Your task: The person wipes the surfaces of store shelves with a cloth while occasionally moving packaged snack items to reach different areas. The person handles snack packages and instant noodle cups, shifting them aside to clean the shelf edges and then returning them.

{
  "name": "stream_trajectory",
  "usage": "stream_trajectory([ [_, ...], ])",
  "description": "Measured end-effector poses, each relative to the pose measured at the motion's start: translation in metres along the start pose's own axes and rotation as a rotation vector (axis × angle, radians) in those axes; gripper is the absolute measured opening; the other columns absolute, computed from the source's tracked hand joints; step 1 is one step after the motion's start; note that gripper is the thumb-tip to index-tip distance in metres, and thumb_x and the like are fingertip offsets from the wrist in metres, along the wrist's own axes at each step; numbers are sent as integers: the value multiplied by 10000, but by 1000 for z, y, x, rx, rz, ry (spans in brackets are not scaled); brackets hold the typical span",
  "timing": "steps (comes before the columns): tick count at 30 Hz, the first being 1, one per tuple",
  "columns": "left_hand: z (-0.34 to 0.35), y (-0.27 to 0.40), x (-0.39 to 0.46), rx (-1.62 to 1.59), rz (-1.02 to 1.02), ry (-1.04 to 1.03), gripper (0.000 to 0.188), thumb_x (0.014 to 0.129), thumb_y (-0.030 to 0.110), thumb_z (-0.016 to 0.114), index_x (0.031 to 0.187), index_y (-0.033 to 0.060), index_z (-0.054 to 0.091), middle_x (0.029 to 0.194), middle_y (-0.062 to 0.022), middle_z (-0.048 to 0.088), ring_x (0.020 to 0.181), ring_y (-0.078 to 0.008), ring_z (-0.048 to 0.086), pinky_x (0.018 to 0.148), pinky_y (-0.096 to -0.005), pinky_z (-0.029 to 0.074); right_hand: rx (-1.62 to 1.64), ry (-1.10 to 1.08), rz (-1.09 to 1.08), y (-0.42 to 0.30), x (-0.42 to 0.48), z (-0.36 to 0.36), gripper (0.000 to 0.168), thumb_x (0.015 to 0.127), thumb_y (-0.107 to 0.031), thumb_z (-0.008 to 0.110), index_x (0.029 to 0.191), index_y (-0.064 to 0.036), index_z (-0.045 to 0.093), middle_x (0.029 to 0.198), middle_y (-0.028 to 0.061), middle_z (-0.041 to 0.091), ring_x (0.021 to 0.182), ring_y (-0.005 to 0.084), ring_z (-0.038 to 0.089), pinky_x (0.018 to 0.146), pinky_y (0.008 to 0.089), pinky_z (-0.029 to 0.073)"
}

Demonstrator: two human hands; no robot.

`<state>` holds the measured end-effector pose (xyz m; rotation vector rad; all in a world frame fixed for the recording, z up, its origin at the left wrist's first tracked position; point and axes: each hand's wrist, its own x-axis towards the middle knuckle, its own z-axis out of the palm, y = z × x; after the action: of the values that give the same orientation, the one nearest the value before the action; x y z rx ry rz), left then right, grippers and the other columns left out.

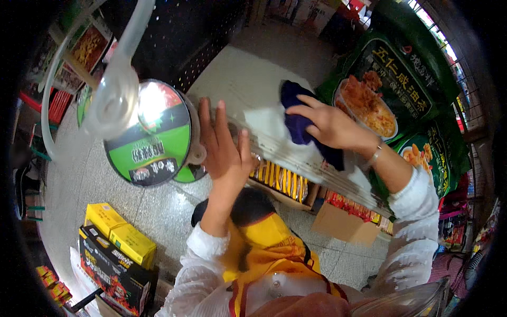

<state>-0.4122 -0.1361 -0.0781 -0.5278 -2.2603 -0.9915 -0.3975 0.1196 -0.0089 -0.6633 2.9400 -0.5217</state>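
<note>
My right hand (330, 125) grips a bunched dark purple cloth (298, 119), pressed onto a pale shelf top (253, 79). The cloth's lower end hangs towards the shelf's front edge. My left hand (225, 148) lies at the shelf's left end with its fingers spread, beside a clear plastic fitting (196, 152). It seems to hold nothing, though its palm side is hidden. Left of it is a round sign (158, 134) with green and black bands, and glare covers part of it.
Large green food bags (396, 91) stand at the shelf's right. Below the front edge are a box of yellow packets (279, 178) and an open cardboard box (344, 224). Yellow cartons (121, 233) rest on a black printed box (115, 269) at lower left. Translucent tubing (132, 35) crosses the upper left.
</note>
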Motion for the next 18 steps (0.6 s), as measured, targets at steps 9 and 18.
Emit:
stream_trajectory([
  [9, 14, 7, 3, -1, 106, -38, 340, 967, 189, 455, 1247, 22, 552, 1394, -172, 476, 1343, -417, 370, 1114, -535, 263, -256, 415, 259, 121, 190, 8, 485, 853, -223, 568, 1332, -152, 535, 1323, 215, 544, 1230, 415, 497, 1047, 493, 407],
  [18, 1, -1, -3, -2, 31, -31, 305, 920, 179, 473, 1172, 46, 581, 1316, -146, 519, 1315, -417, 392, 1113, -572, 240, -439, 1090, -35, 48, 248, -160, 452, 805, -30, 582, 1243, -141, 579, 1173, 191, 593, 1070, 387, 580, 838, 460, 540],
])
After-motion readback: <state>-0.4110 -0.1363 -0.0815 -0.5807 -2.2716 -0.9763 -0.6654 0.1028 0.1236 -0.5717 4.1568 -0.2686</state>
